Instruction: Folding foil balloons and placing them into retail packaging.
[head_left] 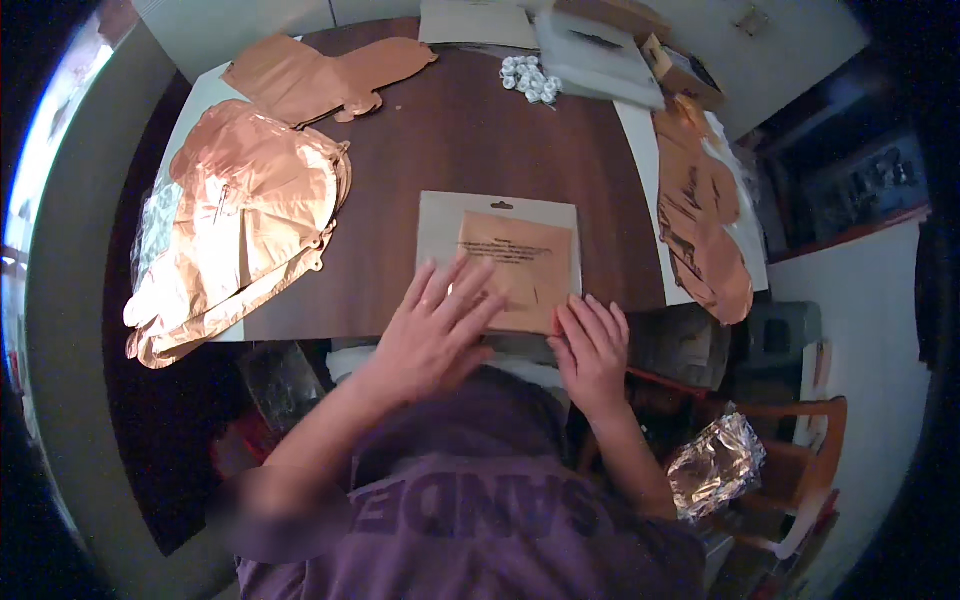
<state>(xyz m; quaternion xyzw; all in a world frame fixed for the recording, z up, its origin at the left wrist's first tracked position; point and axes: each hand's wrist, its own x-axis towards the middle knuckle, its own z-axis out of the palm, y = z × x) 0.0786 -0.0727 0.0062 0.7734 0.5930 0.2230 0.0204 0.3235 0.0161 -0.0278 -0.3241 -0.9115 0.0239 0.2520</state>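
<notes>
Packet (548, 280), just one, lies under widely spread left hand (432, 330); right hand (592, 358) pinches its near right corner

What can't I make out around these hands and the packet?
All in the head view:
The packet's lower-left part: hidden by the left hand.
Whether that hand touches the packet: its own back hides the underside.
Fine print: too small and blurred.
Small white pieces: too small to identify.

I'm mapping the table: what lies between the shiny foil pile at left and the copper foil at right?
The flat package, on the brown tabletop; the head view shows it.
</notes>
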